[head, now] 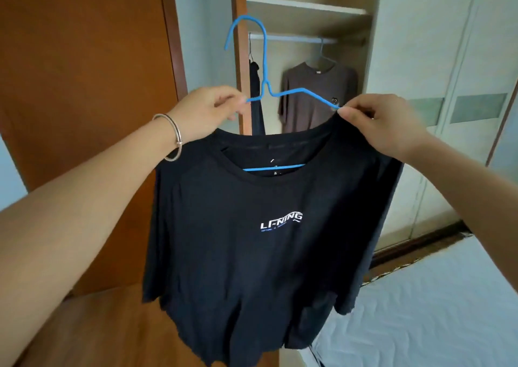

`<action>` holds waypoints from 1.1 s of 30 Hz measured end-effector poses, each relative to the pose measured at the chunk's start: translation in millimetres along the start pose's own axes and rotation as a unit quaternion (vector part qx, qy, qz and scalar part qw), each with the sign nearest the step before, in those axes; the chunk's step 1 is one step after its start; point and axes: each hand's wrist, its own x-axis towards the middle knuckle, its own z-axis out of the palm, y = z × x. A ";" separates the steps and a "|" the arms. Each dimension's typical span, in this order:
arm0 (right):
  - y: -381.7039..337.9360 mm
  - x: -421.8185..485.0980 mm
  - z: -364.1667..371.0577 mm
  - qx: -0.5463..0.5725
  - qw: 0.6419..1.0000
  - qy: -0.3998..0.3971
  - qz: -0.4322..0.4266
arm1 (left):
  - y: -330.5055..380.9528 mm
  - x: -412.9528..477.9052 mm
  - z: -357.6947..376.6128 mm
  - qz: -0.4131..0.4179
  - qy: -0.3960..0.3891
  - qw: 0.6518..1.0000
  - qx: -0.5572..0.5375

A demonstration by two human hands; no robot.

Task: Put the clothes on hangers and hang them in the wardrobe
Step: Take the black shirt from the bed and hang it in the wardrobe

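A black T-shirt point(260, 243) with white chest lettering hangs in front of me, partly over a blue wire hanger point(264, 66). The hanger's hook and shoulders stand above the collar, and its bottom bar shows through the neck opening. My left hand point(204, 111) pinches the hanger's left shoulder end. My right hand point(375, 122) pinches the shirt's collar edge at the hanger's right shoulder end. Behind them is the open wardrobe with its rail point(291, 39).
A brown T-shirt point(316, 97) hangs on the rail on a hanger, and a dark garment point(255, 94) hangs at the rail's left end. A wooden door point(84, 86) stands to the left. A bed with a pale sheet point(434, 305) lies at lower right.
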 end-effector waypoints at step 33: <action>189.8 165.3 202.6 -0.033 0.967 0.026 0.250 | -228.3 324.8 230.2 0.115 -0.090 0.985 -0.089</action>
